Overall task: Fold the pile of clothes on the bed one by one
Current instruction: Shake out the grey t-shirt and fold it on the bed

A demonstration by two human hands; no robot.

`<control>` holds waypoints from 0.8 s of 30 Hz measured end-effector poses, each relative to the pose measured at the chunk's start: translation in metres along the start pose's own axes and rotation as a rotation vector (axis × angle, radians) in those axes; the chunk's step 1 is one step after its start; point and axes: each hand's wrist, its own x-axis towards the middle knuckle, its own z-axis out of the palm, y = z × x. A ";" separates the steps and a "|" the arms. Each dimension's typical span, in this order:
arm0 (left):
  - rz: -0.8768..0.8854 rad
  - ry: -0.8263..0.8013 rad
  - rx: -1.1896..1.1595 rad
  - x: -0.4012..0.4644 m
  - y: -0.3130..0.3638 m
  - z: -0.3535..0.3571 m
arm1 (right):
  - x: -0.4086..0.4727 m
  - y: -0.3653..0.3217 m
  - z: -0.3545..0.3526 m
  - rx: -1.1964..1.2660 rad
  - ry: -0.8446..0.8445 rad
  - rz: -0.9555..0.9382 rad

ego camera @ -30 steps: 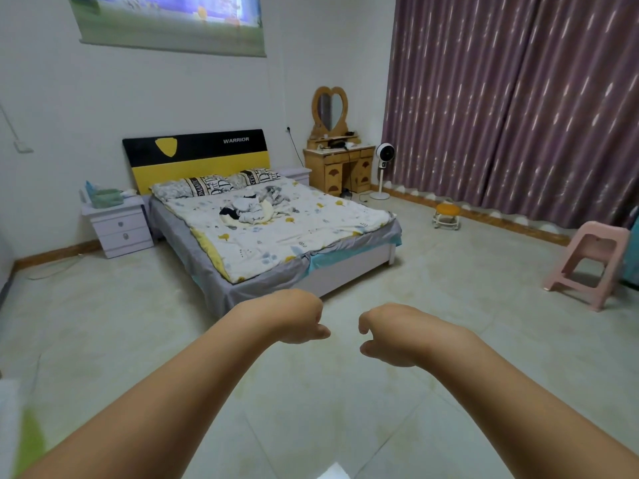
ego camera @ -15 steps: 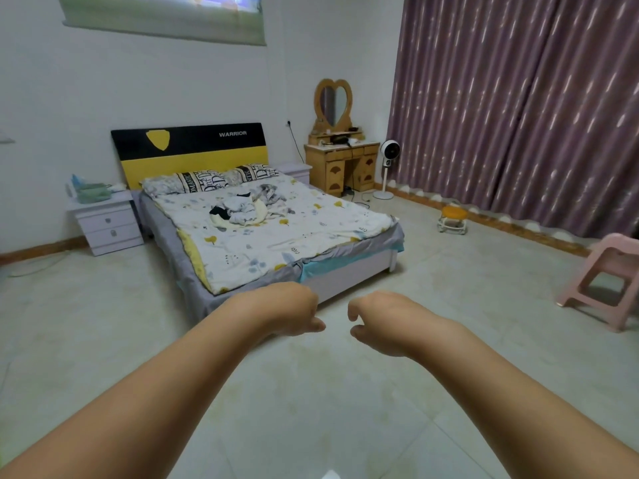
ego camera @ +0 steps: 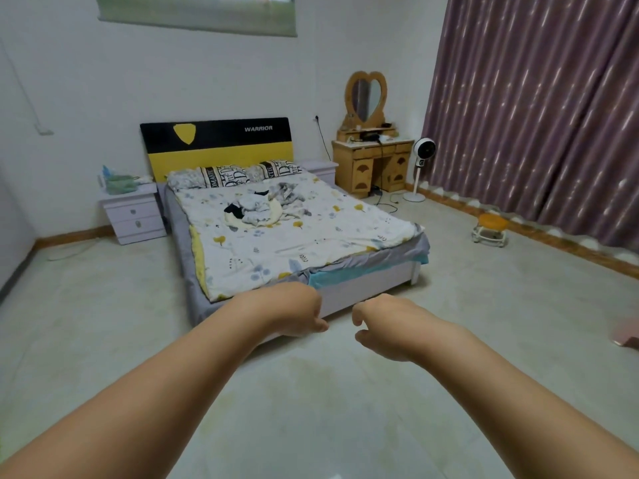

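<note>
While we stand off the bed's (ego camera: 349,295) foot edge, our left hand (ego camera: 297,314) and right hand (ego camera: 380,326) hang loosely curled, empty, apart; clothes pile (ego camera: 264,209) sits mid-bed near the pillows (ego camera: 231,174)

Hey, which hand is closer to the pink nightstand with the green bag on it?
Left. The left hand hangs over the bed's foot, on the nightstand side. The right hand is farther right, over the floor. Both are far off.
</note>
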 end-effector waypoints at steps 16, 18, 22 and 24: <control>0.018 0.025 -0.030 0.197 -0.023 -0.062 | 0.173 0.110 -0.032 -0.008 -0.042 0.047; 0.005 -0.001 -0.022 0.216 -0.022 -0.065 | 0.192 0.122 -0.032 -0.005 -0.070 0.043; -0.026 -0.020 -0.024 0.257 -0.024 -0.071 | 0.233 0.149 -0.033 -0.009 -0.098 0.009; -0.050 -0.016 -0.040 0.280 -0.025 -0.074 | 0.254 0.166 -0.033 -0.023 -0.104 -0.016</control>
